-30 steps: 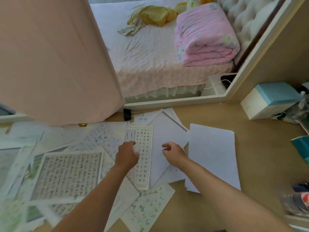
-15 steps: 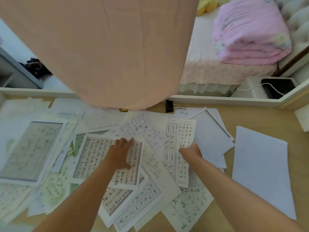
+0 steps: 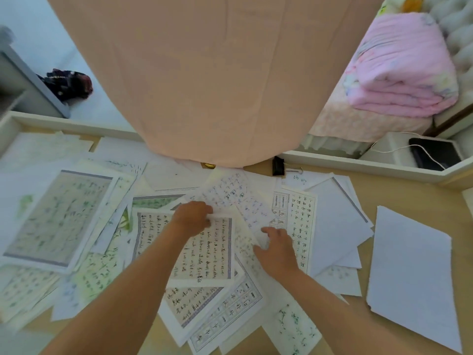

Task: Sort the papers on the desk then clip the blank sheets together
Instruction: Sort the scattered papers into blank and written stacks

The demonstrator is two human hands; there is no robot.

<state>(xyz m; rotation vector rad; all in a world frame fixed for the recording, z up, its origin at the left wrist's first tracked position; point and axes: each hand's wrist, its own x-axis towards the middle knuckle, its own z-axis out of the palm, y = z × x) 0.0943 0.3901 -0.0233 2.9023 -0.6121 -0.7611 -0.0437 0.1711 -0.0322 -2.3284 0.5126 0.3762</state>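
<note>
Both hands work the written sheets (image 3: 202,252): left hand (image 3: 192,217) pinches an edge, right hand (image 3: 277,248) lies open, flat on paper. Right of them sits the blank pile (image 3: 409,272); a clip (image 3: 277,166) lies beyond. Overlapped pages could drag along or mix with blanks.

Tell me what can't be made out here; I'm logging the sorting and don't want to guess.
Head view only:
- Far desk papers: hidden under the hanging peach cloth.
- Gold object: mostly covered by the cloth's hem.
- Left hand grip: fingers curl over a sheet edge; a pinch is unclear.
- Blank stack: sheet count too fine.
- Left papers: writing blurred.
</note>
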